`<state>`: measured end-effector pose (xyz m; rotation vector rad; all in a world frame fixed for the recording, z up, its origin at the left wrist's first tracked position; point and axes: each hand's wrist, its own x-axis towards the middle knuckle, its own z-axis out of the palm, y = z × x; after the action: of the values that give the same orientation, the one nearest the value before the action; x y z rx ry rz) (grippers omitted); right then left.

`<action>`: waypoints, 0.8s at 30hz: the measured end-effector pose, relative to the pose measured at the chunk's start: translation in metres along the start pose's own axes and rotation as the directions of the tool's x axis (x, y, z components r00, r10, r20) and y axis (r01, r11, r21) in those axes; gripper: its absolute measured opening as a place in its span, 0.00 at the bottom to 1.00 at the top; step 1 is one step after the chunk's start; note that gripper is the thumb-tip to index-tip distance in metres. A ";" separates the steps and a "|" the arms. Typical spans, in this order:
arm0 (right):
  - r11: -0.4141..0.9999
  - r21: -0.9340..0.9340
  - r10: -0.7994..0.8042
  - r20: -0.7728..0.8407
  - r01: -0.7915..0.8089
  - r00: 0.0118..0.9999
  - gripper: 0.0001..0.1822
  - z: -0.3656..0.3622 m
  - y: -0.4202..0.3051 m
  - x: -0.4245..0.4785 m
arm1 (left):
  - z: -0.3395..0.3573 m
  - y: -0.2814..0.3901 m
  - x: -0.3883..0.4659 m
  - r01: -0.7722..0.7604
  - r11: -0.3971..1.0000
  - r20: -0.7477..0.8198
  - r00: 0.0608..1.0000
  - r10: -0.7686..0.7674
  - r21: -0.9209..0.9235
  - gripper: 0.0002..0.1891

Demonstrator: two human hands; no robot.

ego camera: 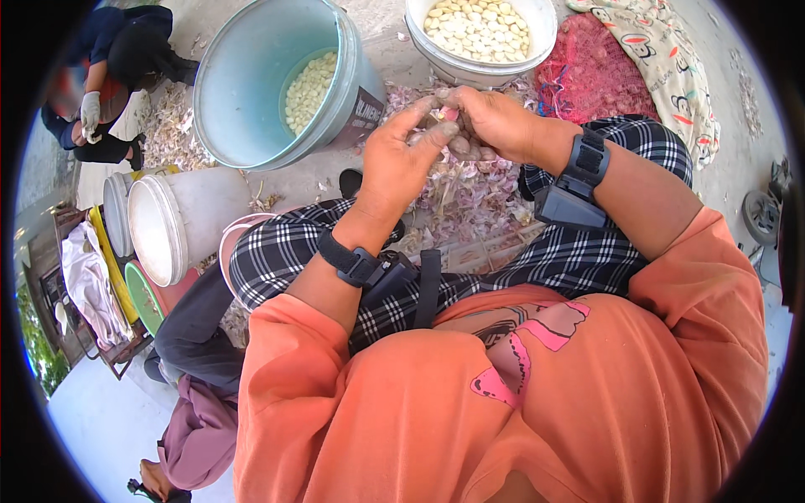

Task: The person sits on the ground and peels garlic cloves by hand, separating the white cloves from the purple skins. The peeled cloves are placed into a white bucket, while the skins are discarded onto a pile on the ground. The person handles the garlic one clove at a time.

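My left hand [402, 148] and my right hand [490, 122] meet over the floor between my knees. A small pinkish garlic clove [448, 114] is between their fingertips, partly hidden by them. More unpeeled garlic cloves [464, 144] lie below the right hand's fingers; whether they rest in its palm cannot be made out. Pink and white garlic skins [468, 198] are heaped beneath both hands. Beyond them stand a white bucket [418, 31] filled with peeled cloves [478, 31] and a tilted-looking blue bucket [220, 82] with peeled cloves [311, 91] in liquid at its bottom.
A red mesh sack [597, 69] of garlic lies at the upper right, partly under a printed cloth [666, 63]. White buckets [207, 214] and a green basin [143, 295] are at the left. One person [113, 82] sits at upper left, another [201, 434] at lower left.
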<state>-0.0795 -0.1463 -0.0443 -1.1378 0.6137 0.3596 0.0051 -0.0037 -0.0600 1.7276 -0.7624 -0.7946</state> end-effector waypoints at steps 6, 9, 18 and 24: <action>0.992 -0.117 -0.034 0.101 0.046 0.994 0.29 -0.004 0.002 0.006 | -0.002 0.012 -0.002 -0.025 0.997 -0.046 0.999 0.021 -0.079 0.16; 0.951 -0.277 -0.128 0.046 0.136 0.991 0.31 -0.006 0.004 0.005 | -0.002 0.013 -0.002 -0.078 0.994 -0.088 0.994 0.070 -0.082 0.12; 0.835 -0.476 -0.324 -0.017 0.277 0.946 0.14 -0.005 -0.003 0.003 | -0.007 0.011 0.003 -0.147 0.969 -0.159 0.971 0.180 0.201 0.10; 0.703 -0.622 -0.474 -0.050 0.344 0.879 0.15 -0.005 0.002 0.005 | -0.014 0.015 0.005 -0.169 0.927 -0.118 0.968 0.219 0.334 0.10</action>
<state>-0.0777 -0.1503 -0.0502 -1.9092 0.4048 0.0303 0.0179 -0.0043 -0.0430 1.9391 -0.9819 -0.4096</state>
